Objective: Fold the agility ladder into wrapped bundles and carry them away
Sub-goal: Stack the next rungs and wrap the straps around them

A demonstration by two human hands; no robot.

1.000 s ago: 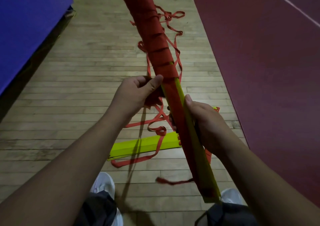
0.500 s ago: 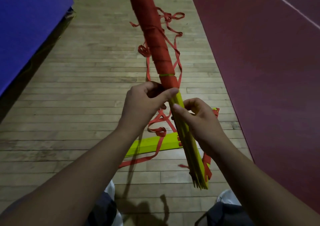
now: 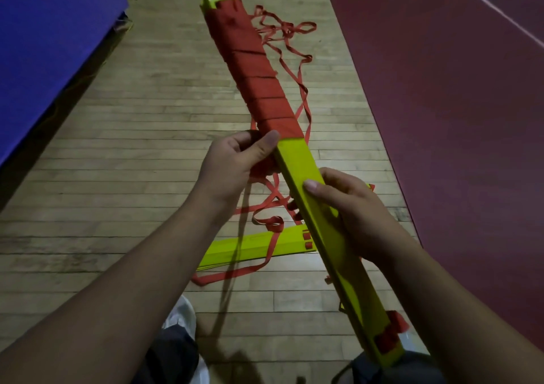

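A white shoe (image 3: 181, 314) shows at the bottom edge, on the wooden floor (image 3: 117, 177). Above it the right hand (image 3: 357, 216) is closed around the bare yellow stretch of the ladder bundle (image 3: 297, 160), thumb on top. The left hand (image 3: 235, 166) grips the bundle just below its wrapped part — it seems to pinch the red strap (image 3: 259, 83) there, though the fingers hide it. Beneath, a second stack of yellow rungs (image 3: 253, 247) lies on the floor among loose strap loops (image 3: 285, 30). A blue mat (image 3: 50, 39) sits far left.
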